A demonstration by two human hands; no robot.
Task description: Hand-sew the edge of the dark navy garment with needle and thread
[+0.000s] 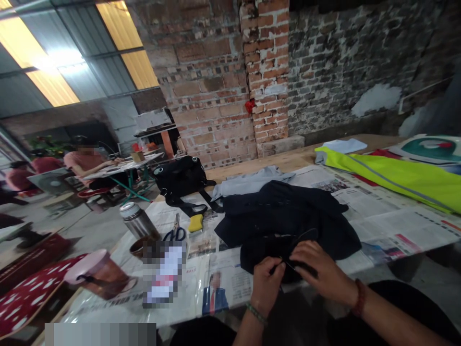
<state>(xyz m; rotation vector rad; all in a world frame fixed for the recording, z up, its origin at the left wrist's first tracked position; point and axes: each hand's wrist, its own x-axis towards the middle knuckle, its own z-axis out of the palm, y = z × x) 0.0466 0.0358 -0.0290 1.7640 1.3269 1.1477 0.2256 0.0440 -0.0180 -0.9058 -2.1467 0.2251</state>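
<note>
Hands together at the near edge of the dark garment, which lies bunched on the newspaper covering the table, front and center. Left hand: thumb and forefinger nearly closed, pinching dark cloth; green beaded bracelet on wrist. Right hand: just beside left, fingers bent over the same cloth, partly closed; cannot tell if it grips cloth or something thin, fingertips too small and dark. Red bracelet on that wrist.

Behind dark garment, touching: light grey cloth. Left of that, black bag, straps trailing toward the cloth. Nearer, yellow object on the paper, scissors just beside it. Further left, steel flask upright, brown bowl in front of it, partly pixelated. Pixelated pale item lies nearer, lidded mug to its left.

Right side: neon yellow garment with grey stripe, green-and-white iron behind it. Past the table, brick wall. Left background: person in pink top seated at another table, more people beyond, blurry
</note>
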